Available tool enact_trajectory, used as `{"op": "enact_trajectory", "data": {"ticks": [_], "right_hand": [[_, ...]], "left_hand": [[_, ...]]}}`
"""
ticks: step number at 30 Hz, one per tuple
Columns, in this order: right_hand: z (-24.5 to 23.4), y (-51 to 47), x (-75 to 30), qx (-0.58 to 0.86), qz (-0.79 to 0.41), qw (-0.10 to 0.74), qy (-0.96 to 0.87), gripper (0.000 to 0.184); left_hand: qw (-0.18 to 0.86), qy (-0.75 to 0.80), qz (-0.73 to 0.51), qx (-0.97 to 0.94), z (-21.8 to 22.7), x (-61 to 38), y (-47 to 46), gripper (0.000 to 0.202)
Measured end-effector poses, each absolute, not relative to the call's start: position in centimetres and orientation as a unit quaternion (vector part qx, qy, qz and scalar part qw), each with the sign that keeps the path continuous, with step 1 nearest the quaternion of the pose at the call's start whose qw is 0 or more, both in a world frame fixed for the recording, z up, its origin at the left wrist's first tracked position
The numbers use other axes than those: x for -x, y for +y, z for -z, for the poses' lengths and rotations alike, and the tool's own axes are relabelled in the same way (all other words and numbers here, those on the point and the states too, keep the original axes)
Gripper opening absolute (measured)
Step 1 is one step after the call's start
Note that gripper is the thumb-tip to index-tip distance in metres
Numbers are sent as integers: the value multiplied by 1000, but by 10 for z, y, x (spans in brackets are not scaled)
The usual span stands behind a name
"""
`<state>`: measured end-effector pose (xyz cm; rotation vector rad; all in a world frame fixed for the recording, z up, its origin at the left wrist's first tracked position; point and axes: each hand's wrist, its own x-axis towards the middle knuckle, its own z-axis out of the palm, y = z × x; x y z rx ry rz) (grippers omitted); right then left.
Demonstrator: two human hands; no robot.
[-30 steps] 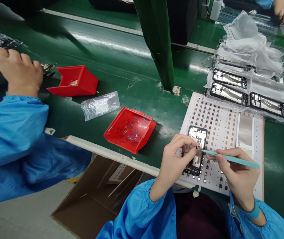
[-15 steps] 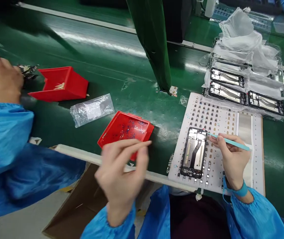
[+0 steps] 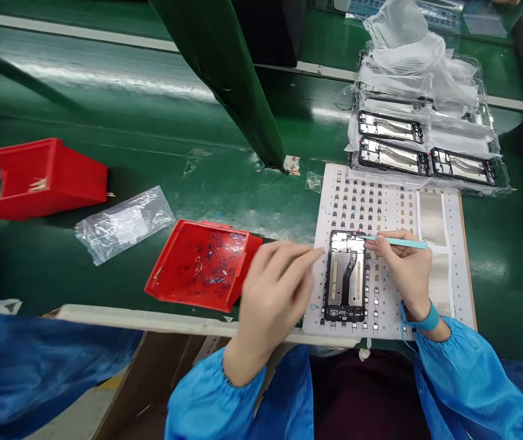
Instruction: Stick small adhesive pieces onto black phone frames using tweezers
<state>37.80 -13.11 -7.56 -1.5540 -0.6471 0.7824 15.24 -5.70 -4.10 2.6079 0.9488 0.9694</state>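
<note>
My right hand grips light-blue tweezers, their tips at the upper right corner of a phone frame. The black-edged frame, with a dark flex cable inside, lies on a white board set with rows of small metal parts. My left hand is in the air between a red bin and the phone frame, slightly blurred. Its fingers are bent and drawn together; whether they hold anything small cannot be made out. Tiny dark bits lie scattered in that bin.
Behind the board stands a plastic tray of phone frames layered with white sheets. A second red bin and a clear bag lie to the left. A green-wrapped post rises from the bench. A co-worker's blue sleeve shows at left.
My left hand has moved right, from over the near red bin toward the phone frame. The tweezers stay at the frame's top corner. The view has shifted right; the co-worker's hand is gone from view.
</note>
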Motion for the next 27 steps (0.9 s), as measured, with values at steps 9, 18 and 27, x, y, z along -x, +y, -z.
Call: {"op": "enact_trajectory", "data": {"ticks": [9,18,27], "right_hand": [[79,-129,-380,657,-363,602,-273,34],[65,-141,-379,669,-335,582,-320,23],[38,-176,-418,690,-237,608,-312,18]], "left_hand": [[135,261,-164,-942,76,-198,-39,45],[71,258,-150,-952,74,-202,-44,42],[-4,250,-127,-960,76,-207,-50,45]]}}
